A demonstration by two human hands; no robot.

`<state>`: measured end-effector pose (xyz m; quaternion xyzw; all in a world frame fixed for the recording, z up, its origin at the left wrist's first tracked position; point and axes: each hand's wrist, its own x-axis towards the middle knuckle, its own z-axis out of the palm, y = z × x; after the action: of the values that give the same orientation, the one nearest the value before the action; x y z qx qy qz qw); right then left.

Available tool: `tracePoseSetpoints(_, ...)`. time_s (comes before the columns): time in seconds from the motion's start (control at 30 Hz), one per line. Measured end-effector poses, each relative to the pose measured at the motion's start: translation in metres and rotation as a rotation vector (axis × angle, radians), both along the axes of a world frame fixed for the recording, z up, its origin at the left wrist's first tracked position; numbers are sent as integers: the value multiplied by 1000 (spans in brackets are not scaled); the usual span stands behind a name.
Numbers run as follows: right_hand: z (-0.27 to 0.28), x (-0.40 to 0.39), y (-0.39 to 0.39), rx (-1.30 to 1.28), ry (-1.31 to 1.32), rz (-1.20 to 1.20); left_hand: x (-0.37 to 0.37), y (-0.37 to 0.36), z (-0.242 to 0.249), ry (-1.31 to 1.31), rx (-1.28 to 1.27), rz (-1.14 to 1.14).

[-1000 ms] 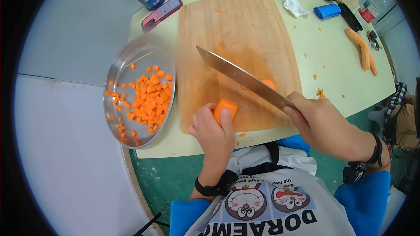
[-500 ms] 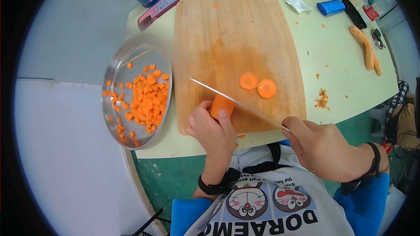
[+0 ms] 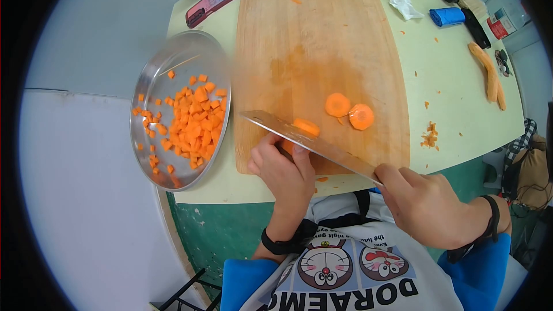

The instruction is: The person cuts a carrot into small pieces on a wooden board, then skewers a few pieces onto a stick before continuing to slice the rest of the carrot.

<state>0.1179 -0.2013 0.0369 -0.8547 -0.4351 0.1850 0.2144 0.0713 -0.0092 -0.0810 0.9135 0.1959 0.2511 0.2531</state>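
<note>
My right hand (image 3: 423, 201) is closed round the handle of a kitchen knife (image 3: 328, 151), whose blade slants across the front of the wooden cutting board (image 3: 322, 29). My left hand (image 3: 283, 164) grips a carrot piece (image 3: 286, 146), mostly hidden behind the blade. On the blade's far side a cut carrot slice (image 3: 306, 126) leans over. Two round carrot slices (image 3: 337, 105) lie flat on the board, to the right of the blade.
A steel tray (image 3: 138, 138) left of the board holds many diced carrot cubes (image 3: 196, 118) and a thin stick. A phone (image 3: 216, 3), crumpled tissue (image 3: 404, 3), blue roll (image 3: 447, 16), peeled carrots (image 3: 488, 72) and carrot scraps (image 3: 430, 135) lie around the board.
The blade has gone through the carrot piece, and a slice now tips away on its far side. My right hand has lowered slightly toward my body. The whole view has shifted a little.
</note>
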Motion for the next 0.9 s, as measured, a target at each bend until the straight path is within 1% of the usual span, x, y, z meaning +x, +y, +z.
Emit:
tracePoseSetpoints(0.13, 0, 0, -2, -12, -21, 11, 0, 1, -1, -20, 0, -5)
tracePoseSetpoints(0.3, 0, -1, -1, 4, -14, 17, 1, 3, -4, -8, 104, -49)
tracePoseSetpoints(0.63, -2, -2, 1, -10, -47, -10, 0, 5, -8, -50, 120, -62)
tracePoseSetpoints(0.8, -1, -2, 4, -106, -20, -11, 1, 3, -9, -231, -85, -100)
tracePoseSetpoints(0.9, 4, 4, 6, -126, 28, 5, 2, 1, 0, -204, -149, -134)
